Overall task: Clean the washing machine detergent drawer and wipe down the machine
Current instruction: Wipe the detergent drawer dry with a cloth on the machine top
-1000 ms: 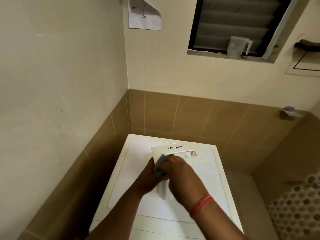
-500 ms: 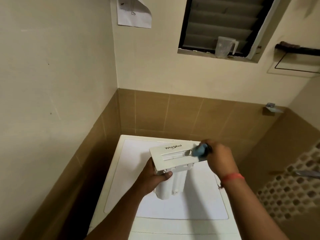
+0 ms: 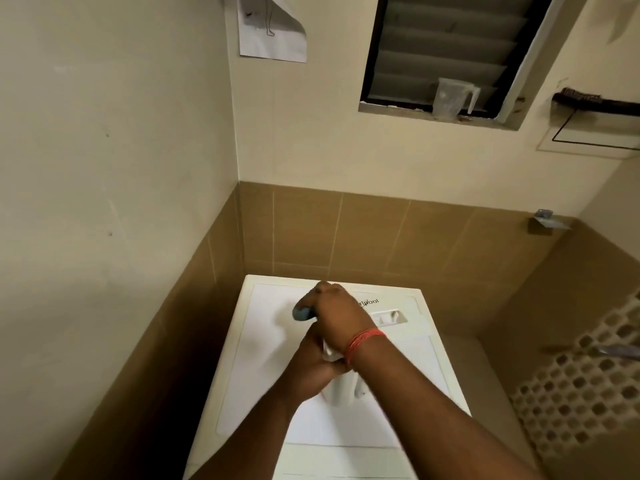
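Your right hand (image 3: 341,315) crosses over your left, forearm reaching in from five o'clock, a red thread band (image 3: 363,342) round the wrist. Its fingers curl tight round a small blue-grey cloth (image 3: 303,311), pressed at the ten o'clock end of the white plastic detergent drawer (image 3: 384,315). Your left hand (image 3: 311,367) comes up from seven o'clock, fingers wrapped round the drawer's body beneath the right wrist. The drawer sits held above the white top-panelled washing machine (image 3: 256,358), its branded front towards twelve o'clock.
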A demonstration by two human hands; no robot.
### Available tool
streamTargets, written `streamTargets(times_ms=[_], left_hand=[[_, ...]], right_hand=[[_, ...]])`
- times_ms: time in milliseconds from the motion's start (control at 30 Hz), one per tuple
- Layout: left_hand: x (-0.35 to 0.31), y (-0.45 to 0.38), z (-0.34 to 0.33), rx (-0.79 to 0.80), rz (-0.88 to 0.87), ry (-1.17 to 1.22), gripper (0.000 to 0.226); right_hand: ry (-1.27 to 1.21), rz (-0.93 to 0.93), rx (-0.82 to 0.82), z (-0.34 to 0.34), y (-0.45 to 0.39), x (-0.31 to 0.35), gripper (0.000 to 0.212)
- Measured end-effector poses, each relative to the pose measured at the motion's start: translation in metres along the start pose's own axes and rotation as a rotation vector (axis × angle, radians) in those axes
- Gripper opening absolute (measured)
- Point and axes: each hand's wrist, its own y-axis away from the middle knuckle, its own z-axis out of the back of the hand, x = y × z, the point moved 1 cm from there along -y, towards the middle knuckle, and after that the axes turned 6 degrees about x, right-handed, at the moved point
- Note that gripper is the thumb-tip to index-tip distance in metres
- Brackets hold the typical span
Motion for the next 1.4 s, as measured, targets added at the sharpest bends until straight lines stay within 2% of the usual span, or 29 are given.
streamTargets(times_ms=[133, 267, 333, 433, 533, 667, 767, 833, 933, 1067, 1267, 1333, 1400], left_hand=[[0.007, 0.001, 0.006, -0.039, 0.039, 0.084, 0.075], [0.009, 0.003, 0.008, -0.036, 0.039, 0.086, 0.075], [0.006, 0.002, 0.006, -0.043, 0.054, 0.037, 0.073], [0.004, 0.001, 0.005, -0.017, 0.023, 0.055, 0.062], [-0.001, 0.001, 0.007, -0.009, -0.003, 0.017, 0.055], [0.006, 0.000, 0.007, -0.040, 0.008, 0.051, 0.068], [0.003, 0.001, 0.006, -0.039, -0.010, 0.068, 0.069], [0.003, 0.000, 0.006, -0.028, -0.021, 0.058, 0.068], [0.001, -0.002, 0.006, -0.032, -0.015, 0.075, 0.066], [0.002, -0.002, 0.007, -0.029, -0.014, 0.073, 0.068], [0.004, -0.005, 0.008, -0.032, -0.010, 0.075, 0.069], [0.005, -0.005, 0.008, -0.033, -0.011, 0.081, 0.067], [0.005, -0.004, 0.008, -0.020, -0.023, 0.068, 0.066]], right_hand=[[-0.007, -0.123, -0.027, 0.029, 0.021, -0.050, 0.036], [-0.006, -0.352, -0.127, 0.046, 0.046, -0.090, 0.027], [0.041, -0.315, -0.151, 0.033, 0.042, -0.071, 0.023], [0.004, -0.081, -0.137, -0.001, 0.028, -0.021, 0.031], [0.077, 0.018, -0.129, -0.003, 0.026, -0.001, 0.035], [-0.013, -0.103, -0.053, 0.036, 0.046, -0.055, 0.032], [0.040, -0.279, -0.075, 0.064, 0.065, -0.104, 0.020], [0.079, -0.301, -0.072, 0.068, 0.061, -0.117, 0.021], [0.122, -0.245, -0.104, 0.068, 0.045, -0.114, 0.036], [0.100, -0.265, -0.059, 0.071, 0.065, -0.106, 0.021], [0.181, -0.392, -0.112, 0.067, 0.118, -0.093, 0.050], [0.234, -0.332, -0.135, 0.063, 0.114, -0.076, 0.052], [0.245, -0.213, -0.087, 0.055, 0.099, -0.052, 0.046]])
